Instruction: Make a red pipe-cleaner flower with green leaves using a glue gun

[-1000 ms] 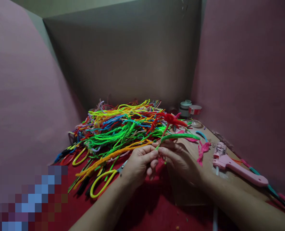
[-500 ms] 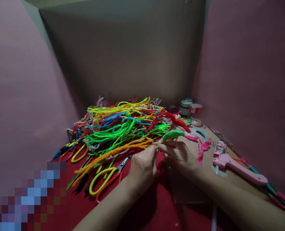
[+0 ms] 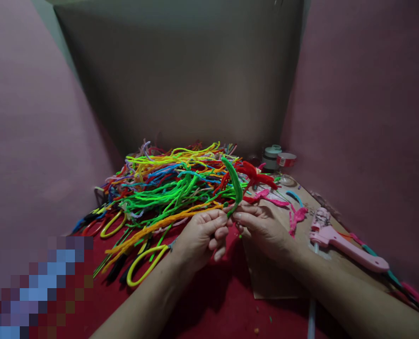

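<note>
Between both hands, over the front of the pile, is a curved green pipe-cleaner leaf (image 3: 235,182), its tip pointing up and to the left. My left hand (image 3: 206,235) pinches its lower end between thumb and index finger; the other fingers are loosely curled. From the other side, my right hand (image 3: 262,228) pinches at the same spot, its fingers closed on the leaf's base. Just behind the right hand shows a red pipe-cleaner flower (image 3: 255,174). Yellow-handled scissors (image 3: 147,266) lie beside my left forearm, partly hidden by it.
A big heap of coloured pipe cleaners (image 3: 170,181) covers the back of the red cloth (image 3: 209,301). On the board (image 3: 278,280) at right lie a pink glue gun (image 3: 347,247) and pink pipe-cleaner pieces (image 3: 296,216). A lidded jar (image 3: 272,157) and a tape roll (image 3: 286,159) stand behind.
The green leaf has swung from lying rightward to standing upright. My left hand has turned, its fingers loosening into view, and covers more of the scissors.
</note>
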Demonstrator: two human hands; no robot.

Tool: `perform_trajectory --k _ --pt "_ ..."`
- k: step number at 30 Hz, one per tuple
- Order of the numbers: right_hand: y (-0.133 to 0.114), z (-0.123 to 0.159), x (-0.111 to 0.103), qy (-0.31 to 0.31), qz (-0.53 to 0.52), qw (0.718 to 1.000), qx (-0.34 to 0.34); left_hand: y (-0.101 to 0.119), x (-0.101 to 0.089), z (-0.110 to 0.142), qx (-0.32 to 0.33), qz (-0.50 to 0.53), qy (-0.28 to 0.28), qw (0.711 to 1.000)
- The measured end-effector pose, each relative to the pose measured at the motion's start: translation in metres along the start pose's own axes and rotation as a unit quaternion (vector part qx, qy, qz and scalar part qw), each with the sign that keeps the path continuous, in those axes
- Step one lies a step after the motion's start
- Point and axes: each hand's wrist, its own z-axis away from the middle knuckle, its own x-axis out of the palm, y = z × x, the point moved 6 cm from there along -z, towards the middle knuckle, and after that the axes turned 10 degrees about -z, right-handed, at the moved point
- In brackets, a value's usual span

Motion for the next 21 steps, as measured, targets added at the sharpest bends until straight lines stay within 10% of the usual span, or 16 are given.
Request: perform_trajectory --k 16,21 --pt "0.003 0.001 0.003 0.029 -0.116 0.991 0.061 -0.006 0.006 -0.002 -0.035 0.076 -0.07 0.994" --pt "0.001 -0.001 0.0 0.024 -0.082 0.996 0.013 0.0 0.0 -0.002 0.017 -0.136 0.014 0.99"
